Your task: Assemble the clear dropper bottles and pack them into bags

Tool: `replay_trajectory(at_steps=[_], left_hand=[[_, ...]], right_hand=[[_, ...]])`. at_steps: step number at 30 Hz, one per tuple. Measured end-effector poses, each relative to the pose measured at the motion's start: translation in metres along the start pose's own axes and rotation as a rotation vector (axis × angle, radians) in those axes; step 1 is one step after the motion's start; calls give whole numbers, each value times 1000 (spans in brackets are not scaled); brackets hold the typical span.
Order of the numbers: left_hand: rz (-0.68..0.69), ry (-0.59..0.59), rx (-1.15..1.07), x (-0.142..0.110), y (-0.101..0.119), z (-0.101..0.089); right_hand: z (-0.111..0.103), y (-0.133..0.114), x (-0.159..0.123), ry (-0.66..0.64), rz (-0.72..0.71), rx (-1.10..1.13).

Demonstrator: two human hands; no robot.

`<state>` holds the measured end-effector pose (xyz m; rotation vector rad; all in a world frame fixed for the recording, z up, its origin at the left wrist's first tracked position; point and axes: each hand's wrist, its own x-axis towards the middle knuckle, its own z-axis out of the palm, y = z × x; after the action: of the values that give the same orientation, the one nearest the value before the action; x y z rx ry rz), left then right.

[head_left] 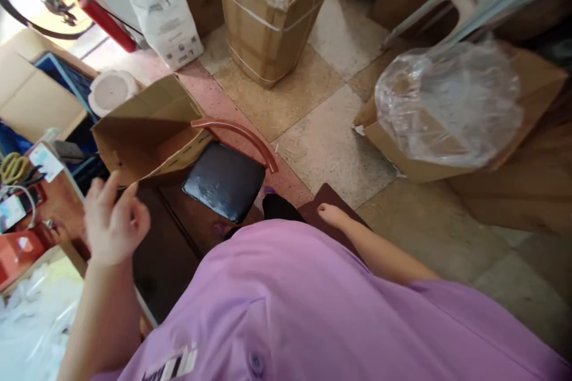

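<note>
My left hand (115,223) is raised at the left, slightly blurred, with fingers apart and bent and nothing seen in it. It is nearest to an open cardboard box (147,125) and the wooden desk edge (67,205). My right hand (333,214) hangs low by my side, its fingers curled in and nothing showing in them. Behind it is a dark brown flat surface (328,193); contact cannot be made out. In front of my body stands a chair with a black padded seat (226,181) and a curved reddish-brown armrest (243,131).
A strapped carton (268,18) stands on the tiled floor (344,125) ahead. To the right, clear plastic (451,104) covers another carton (402,161). A white printed sack (163,12) and a red fire extinguisher (107,24) are at the back left. Yellow-handled scissors (14,168) lie on the desk.
</note>
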<state>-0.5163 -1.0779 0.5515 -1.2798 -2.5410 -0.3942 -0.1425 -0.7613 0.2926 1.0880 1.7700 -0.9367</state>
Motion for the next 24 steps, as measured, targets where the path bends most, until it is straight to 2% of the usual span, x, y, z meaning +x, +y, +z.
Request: replay_trajectory(at_steps=[2, 5, 7, 10, 14, 18, 21, 24], left_hand=[[114, -73, -65, 51, 48, 41], [139, -346, -210, 111, 108, 101], [134, -572, -271, 136, 139, 142], [189, -725, -287, 148, 171, 202], [191, -835, -236, 140, 191, 264], [109, -933, -180, 136, 200, 298], [4, -1038, -123, 146, 205, 318], [-124, -1136, -67, 164, 213, 345]], right_hand=[[-21, 39, 6, 16, 104, 19], [-34, 77, 2, 24, 233, 49], [-30, 86, -5, 23, 291, 85], [-10, 75, -13, 5, 320, 170], [10, 36, -15, 10, 266, 279], [3, 13, -5, 64, 175, 334], [-12, 21, 12, 86, 164, 337], [-33, 49, 36, 85, 189, 300]])
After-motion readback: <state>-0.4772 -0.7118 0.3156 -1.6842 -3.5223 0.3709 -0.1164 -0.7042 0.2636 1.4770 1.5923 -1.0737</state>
